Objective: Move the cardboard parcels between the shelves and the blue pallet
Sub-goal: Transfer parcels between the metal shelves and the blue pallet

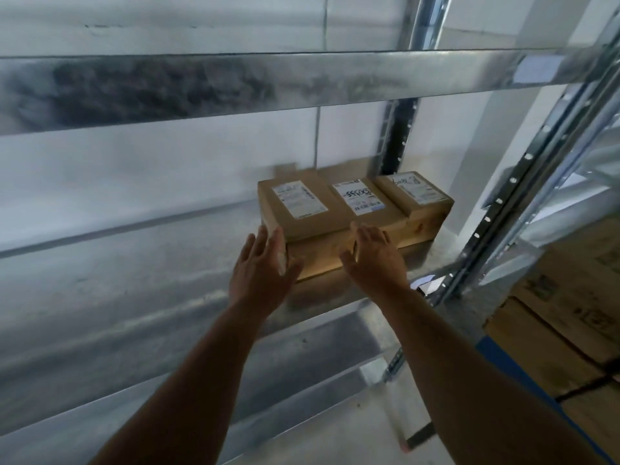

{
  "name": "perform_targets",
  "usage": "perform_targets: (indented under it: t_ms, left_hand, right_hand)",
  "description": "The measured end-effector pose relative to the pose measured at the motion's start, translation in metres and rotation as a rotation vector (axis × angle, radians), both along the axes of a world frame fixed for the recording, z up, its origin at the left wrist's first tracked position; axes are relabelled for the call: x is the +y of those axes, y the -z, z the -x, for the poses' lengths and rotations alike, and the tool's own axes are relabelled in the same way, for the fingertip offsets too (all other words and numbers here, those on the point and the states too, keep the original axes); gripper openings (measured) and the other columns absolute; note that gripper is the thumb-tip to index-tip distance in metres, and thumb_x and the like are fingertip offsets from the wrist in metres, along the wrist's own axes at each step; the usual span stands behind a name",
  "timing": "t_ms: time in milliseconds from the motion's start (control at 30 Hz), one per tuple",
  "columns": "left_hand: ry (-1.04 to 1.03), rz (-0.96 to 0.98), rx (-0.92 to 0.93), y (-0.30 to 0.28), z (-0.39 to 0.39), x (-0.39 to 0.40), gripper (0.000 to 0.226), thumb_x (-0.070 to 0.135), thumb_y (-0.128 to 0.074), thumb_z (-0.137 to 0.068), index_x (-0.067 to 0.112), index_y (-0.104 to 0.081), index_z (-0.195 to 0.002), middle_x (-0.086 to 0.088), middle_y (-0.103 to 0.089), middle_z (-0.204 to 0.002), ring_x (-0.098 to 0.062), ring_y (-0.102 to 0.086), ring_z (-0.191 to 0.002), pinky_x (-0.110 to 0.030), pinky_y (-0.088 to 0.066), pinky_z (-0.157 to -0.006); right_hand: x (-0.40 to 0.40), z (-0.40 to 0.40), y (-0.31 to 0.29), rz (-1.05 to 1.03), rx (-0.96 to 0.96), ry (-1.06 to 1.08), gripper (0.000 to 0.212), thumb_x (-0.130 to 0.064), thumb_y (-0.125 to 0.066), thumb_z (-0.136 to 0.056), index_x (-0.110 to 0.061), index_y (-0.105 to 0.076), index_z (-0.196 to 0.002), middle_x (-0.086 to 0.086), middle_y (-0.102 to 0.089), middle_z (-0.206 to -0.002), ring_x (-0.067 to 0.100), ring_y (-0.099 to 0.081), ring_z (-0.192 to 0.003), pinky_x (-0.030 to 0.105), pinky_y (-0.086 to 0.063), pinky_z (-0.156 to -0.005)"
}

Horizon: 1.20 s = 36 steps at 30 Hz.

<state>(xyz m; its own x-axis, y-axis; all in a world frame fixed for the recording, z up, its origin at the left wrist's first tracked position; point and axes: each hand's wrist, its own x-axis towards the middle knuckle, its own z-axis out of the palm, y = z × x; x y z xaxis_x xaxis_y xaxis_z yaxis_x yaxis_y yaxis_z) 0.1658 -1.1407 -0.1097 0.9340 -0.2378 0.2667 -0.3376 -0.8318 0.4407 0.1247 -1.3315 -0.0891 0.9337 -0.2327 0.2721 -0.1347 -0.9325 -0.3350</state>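
Three labelled cardboard parcels are seen side by side on the metal shelf at the centre of the frame, over a longer box. More cartons are stacked at the lower right above a blue edge, possibly the pallet. The left hand and right hand are spread open against the near box's front corners; nothing is gripped. Which way the parcels are going cannot be told.
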Motion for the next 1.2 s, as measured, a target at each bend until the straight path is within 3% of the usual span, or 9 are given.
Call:
perform_targets:
  t_ms: [200, 300, 467, 633, 733, 833, 900, 1033, 1200]
  left_hand:
    - [0.012, 0.012, 0.093, -0.001, -0.044, -0.009, 0.074, 0.06, -0.041, -0.088, 0.022, -0.019, -0.148, -0.004, -0.021, -0.155, -0.026, -0.024, -0.141, -0.045, -0.03, -0.108]
    - [0.058, 0.109, 0.161, 0.003, -0.055, -0.01, 0.06, 0.052, -0.044, -0.091, 0.018, -0.034, -0.139, -0.006, -0.044, -0.143, -0.028, -0.047, -0.125, -0.043, -0.044, -0.094]
    - [-0.028, 0.281, 0.281, 0.008, -0.063, -0.005, 0.046, 0.047, -0.039, -0.095, 0.016, -0.049, -0.127, -0.009, -0.062, -0.121, -0.026, -0.059, -0.103, -0.037, -0.049, -0.083]
    - [-0.148, 0.336, 0.194, 0.01, -0.053, 0.009, 0.044, 0.043, -0.043, -0.095, 0.014, -0.051, -0.128, -0.009, -0.061, -0.122, -0.025, -0.059, -0.104, -0.044, -0.05, -0.087]
    - [-0.07, 0.383, 0.278, 0.006, -0.049, 0.016, 0.047, 0.034, -0.048, -0.095, 0.011, -0.044, -0.136, -0.011, -0.057, -0.126, -0.026, -0.057, -0.109, -0.046, -0.049, -0.091]
    - [-0.021, 0.507, 0.449, 0.0, -0.042, 0.022, 0.06, 0.026, -0.053, -0.094, 0.012, -0.025, -0.146, -0.013, -0.049, -0.134, -0.03, -0.053, -0.117, -0.048, -0.048, -0.095]
    - [0.017, 0.585, 0.527, -0.002, -0.034, 0.028, 0.066, 0.021, -0.054, -0.094, 0.016, -0.017, -0.149, -0.012, -0.044, -0.139, -0.03, -0.05, -0.121, -0.047, -0.047, -0.097]
    - [0.147, 0.638, 0.516, -0.005, -0.008, 0.031, 0.062, 0.009, -0.051, -0.094, 0.025, -0.022, -0.146, -0.003, -0.048, -0.136, -0.021, -0.05, -0.121, -0.039, -0.047, -0.098]
    - [0.181, 0.615, 0.436, -0.004, 0.033, 0.03, 0.065, 0.005, -0.051, -0.093, 0.024, -0.022, -0.148, -0.004, -0.048, -0.138, -0.021, -0.049, -0.122, -0.045, -0.046, -0.099]
  right_hand:
    - [0.0, -0.047, 0.0, -0.043, 0.027, 0.078, 0.059, -0.039, -0.043, -0.096, -0.007, -0.031, -0.144, 0.016, -0.043, -0.142, 0.032, -0.041, -0.127, 0.04, -0.037, -0.099]
    - [0.001, -0.058, 0.005, -0.049, 0.066, 0.107, 0.057, -0.037, -0.04, -0.097, -0.006, -0.031, -0.144, 0.017, -0.047, -0.138, 0.032, -0.043, -0.122, 0.038, -0.037, -0.096]
    - [0.011, -0.059, 0.004, -0.116, -0.019, 0.126, 0.044, -0.034, -0.047, -0.095, -0.008, -0.046, -0.13, 0.015, -0.055, -0.123, 0.029, -0.051, -0.112, 0.039, -0.043, -0.087]
    - [0.01, -0.054, 0.006, -0.292, 0.075, 0.055, 0.042, -0.037, -0.057, -0.09, -0.012, -0.051, -0.124, 0.008, -0.063, -0.114, 0.019, -0.059, -0.099, 0.032, -0.048, -0.083]
    - [0.005, -0.048, 0.006, -0.601, 0.188, 0.002, 0.055, -0.033, -0.058, -0.091, -0.011, -0.041, -0.138, 0.006, -0.055, -0.127, 0.017, -0.051, -0.11, 0.026, -0.04, -0.085]
    - [0.002, -0.039, 0.004, -0.797, 0.313, -0.09, 0.061, -0.03, -0.055, -0.094, -0.014, -0.028, -0.146, 0.007, -0.046, -0.138, 0.025, -0.045, -0.127, 0.038, -0.04, -0.104]
    - [0.003, -0.031, 0.004, -0.85, 0.34, -0.149, 0.065, -0.025, -0.054, -0.094, -0.018, -0.021, -0.149, 0.008, -0.043, -0.141, 0.028, -0.044, -0.129, 0.048, -0.038, -0.107]
    - [0.011, -0.004, 0.008, -0.898, 0.234, -0.228, 0.067, -0.013, -0.052, -0.094, -0.022, -0.016, -0.15, 0.004, -0.042, -0.143, 0.024, -0.04, -0.132, 0.045, -0.036, -0.109]
    - [0.014, 0.044, 0.008, -0.919, 0.12, -0.269, 0.07, -0.003, -0.052, -0.092, -0.022, -0.017, -0.149, 0.004, -0.042, -0.143, 0.023, -0.04, -0.132, 0.046, -0.037, -0.109]
